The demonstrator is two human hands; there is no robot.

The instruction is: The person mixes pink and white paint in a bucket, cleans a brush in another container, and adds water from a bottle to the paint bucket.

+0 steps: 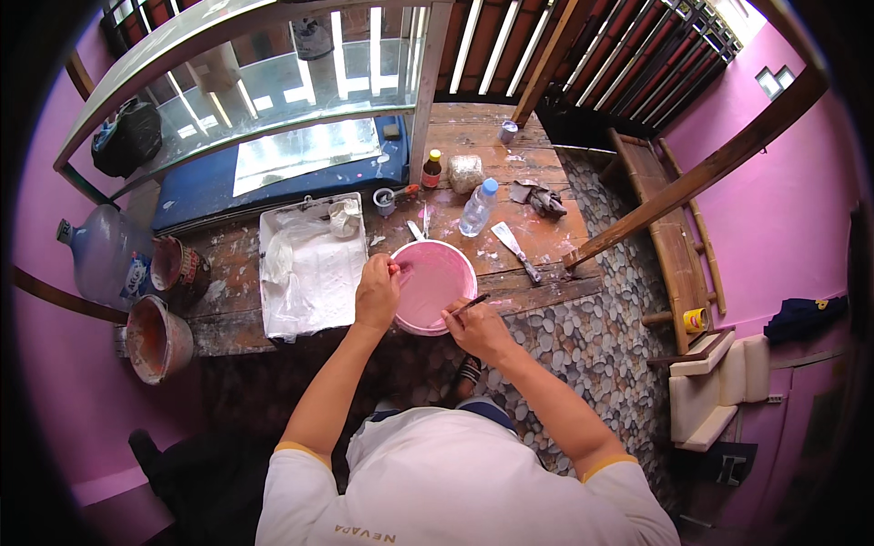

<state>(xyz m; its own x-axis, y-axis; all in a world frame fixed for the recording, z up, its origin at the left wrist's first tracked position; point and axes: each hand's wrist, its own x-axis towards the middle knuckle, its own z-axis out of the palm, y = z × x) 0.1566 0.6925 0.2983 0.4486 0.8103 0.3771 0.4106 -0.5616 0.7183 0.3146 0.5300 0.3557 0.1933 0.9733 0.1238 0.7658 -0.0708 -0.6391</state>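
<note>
A pink bucket (pixel 471 278) holding pink paint or paste stands at the table's front edge. At its left rim, my left hand (pixel 374 293) is closed, with a small red piece showing at the fingertips; what it belongs to is unclear. My right hand (pixel 480 331) pinches a thin dark stick (pixel 471 304) over the right side of the rim. Beyond the bucket lie a pale flat tool (pixel 415 230) and a narrow blade (pixel 426 219). A scraper (pixel 516 252) with a white blade and dark handle rests to the right.
Left of the bucket sits a white tray (pixel 314 300) with plastic film. Behind stand a clear bottle (pixel 477 211), a brown bottle (pixel 431 171) and a small cup (pixel 384 202). Farther left are a water jug (pixel 105 255) and a stained bucket (pixel 157 341). A wooden post (pixel 701 187) slants across the right.
</note>
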